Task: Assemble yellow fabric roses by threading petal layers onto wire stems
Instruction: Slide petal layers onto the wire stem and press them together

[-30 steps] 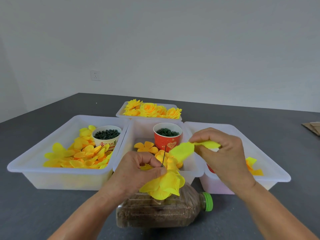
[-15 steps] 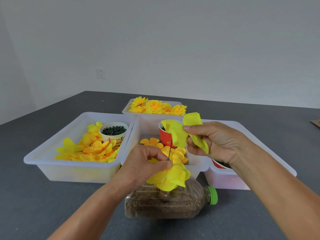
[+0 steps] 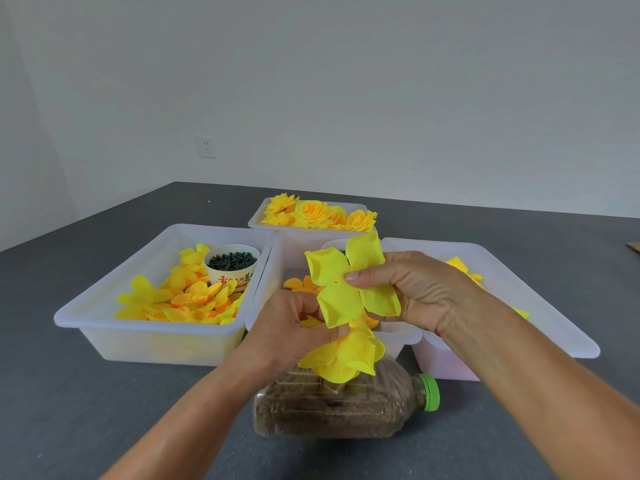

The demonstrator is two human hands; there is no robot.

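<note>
Left bin (image 3: pixel 104 323) holds loose petals. Left hand (image 3: pixel 287 336), fingers curled, grips the part-built rose (image 3: pixel 346 356) above the bottle (image 3: pixel 346 407); its wire stem is hidden. Right hand (image 3: pixel 412 289) pinches a flat petal layer (image 3: pixel 341 285) just above. To thread cleanly, the layer's centre hole should probably meet the wire tip squarely.

Table: I see a dark grey top (image 3: pixel 86 410) meeting a white wall.
Left bin: white tub (image 3: pixel 145 337) on the table.
Middle bin: tub (image 3: pixel 398 336), touching the left one.
Right bin: tub (image 3: pixel 554 323).
Back bin: small tub (image 3: pixel 258 224) behind the middle one.
Bottle: on its side (image 3: pixel 339 410) nearest me, green cap to the right.
</note>
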